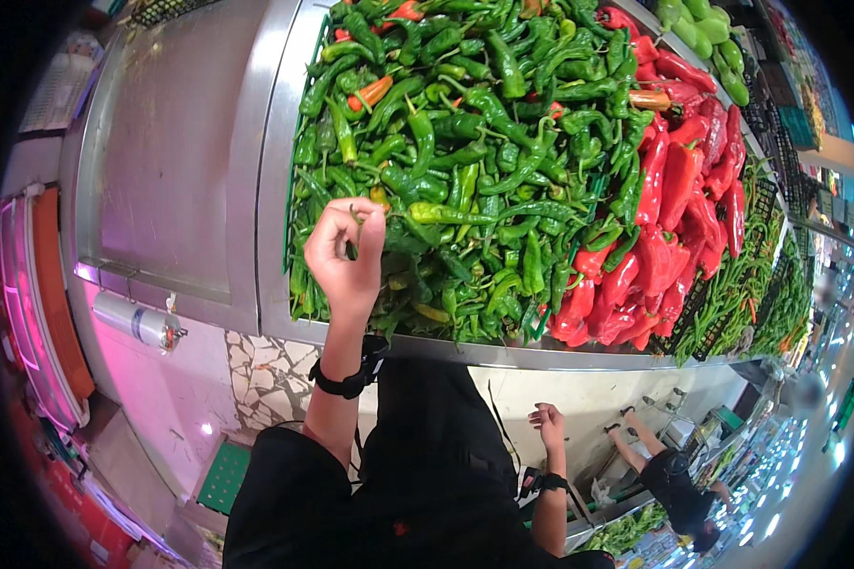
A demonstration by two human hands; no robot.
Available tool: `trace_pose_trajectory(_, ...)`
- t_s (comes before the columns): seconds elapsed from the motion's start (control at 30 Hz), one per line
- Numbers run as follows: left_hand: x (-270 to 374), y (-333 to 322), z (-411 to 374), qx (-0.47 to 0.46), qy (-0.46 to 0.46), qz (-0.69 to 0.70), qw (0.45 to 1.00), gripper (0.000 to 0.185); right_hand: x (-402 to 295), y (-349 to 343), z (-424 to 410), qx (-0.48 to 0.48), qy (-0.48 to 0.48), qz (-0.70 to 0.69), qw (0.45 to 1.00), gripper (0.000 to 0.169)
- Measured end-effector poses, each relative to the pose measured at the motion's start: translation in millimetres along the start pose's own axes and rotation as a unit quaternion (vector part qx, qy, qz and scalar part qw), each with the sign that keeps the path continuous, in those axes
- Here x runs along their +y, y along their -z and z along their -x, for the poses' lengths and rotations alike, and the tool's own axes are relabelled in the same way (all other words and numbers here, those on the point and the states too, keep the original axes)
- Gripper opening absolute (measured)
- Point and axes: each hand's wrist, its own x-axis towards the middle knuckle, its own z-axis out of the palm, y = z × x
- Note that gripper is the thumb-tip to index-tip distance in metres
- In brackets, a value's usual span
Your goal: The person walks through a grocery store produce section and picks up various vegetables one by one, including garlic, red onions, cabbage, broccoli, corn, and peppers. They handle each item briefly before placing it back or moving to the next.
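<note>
My left hand (pixel 345 245) is over the left part of a heap of green peppers (pixel 470 156), its fingers curled towards the thumb. A thin green stem shows between finger and thumb; whether it is held or lies behind is unclear. An orange-tipped pepper (pixel 378 196) and a pale green pepper (pixel 445 213) lie by the fingertips. A few orange peppers (pixel 371 93) are mixed into the heap. My right hand (pixel 546 419) hangs below the stall's front edge, fingers loosely bent and apart, holding nothing. Both wrists wear black bands.
Red peppers (pixel 676 199) are heaped right of the green ones, then thin green peppers (pixel 733 299). A metal rim (pixel 526 357) borders the stall. A steel tray (pixel 171 142) and a plastic-film roll (pixel 136 321) are left. Another person (pixel 676 484) stands at lower right.
</note>
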Motion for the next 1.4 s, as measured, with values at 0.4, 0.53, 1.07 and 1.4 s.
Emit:
trace_pose_trajectory(0.4, 5, -35, -19, -0.009, -0.069, -0.218, 0.973, 0.035, 52, -31, 19, 0.012, -0.064, -0.064, 0.996, 0.023)
trace_pose_trajectory(0.53, 3, -30, -23, -0.056, -0.114, -0.374, 0.919, 0.040, 68, -37, 29, 0.009, -0.064, -0.103, 0.993, 0.022)
trace_pose_trajectory(1.07, 3, -51, 1, -0.292, -0.111, -0.553, 0.773, 0.081, 70, -64, 38, 0.022, -0.051, -0.126, 0.990, 0.025)
trace_pose_trajectory(1.4, 5, -94, -91, -0.381, -0.316, -0.552, 0.670, 0.059, 80, -72, 39, -0.008, -0.062, -0.113, 0.992, 0.022)
